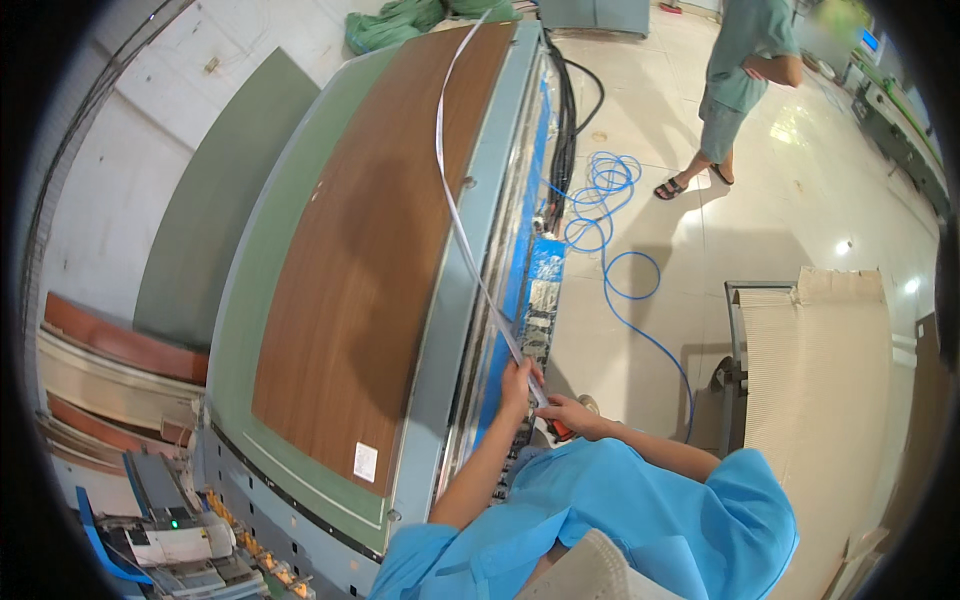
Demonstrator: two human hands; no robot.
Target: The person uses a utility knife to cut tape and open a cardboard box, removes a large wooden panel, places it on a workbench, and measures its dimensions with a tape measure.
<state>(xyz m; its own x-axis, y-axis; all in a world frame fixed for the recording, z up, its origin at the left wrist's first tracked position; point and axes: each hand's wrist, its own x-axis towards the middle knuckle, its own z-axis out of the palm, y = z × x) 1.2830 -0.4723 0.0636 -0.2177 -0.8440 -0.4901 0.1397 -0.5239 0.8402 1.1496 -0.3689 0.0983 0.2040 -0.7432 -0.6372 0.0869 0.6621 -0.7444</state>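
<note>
A long, pale tape measure (462,235) stretches from the far end of the machine bed down to my hands, its blade bowing over the right side of a brown wood-grain panel (330,290). My left hand (518,388) is closed round the blade just beyond the bed's right edge. Beside it, my right hand (572,414) grips the near end of the tape, fingers pinched. Under the right hand a small red-orange part (560,431) shows, perhaps the tape's case, mostly hidden. The panel lies flat on a green surface (290,210), with a white label (365,462) at its near right corner.
Blue hose (630,275) lies coiled on the floor to the right, near black cables (566,130). A person (745,80) stands at the far right. Corrugated sheets (815,370) rest on a metal-framed stand at right. A grey-green board (220,200) and stacked panels (120,345) are left.
</note>
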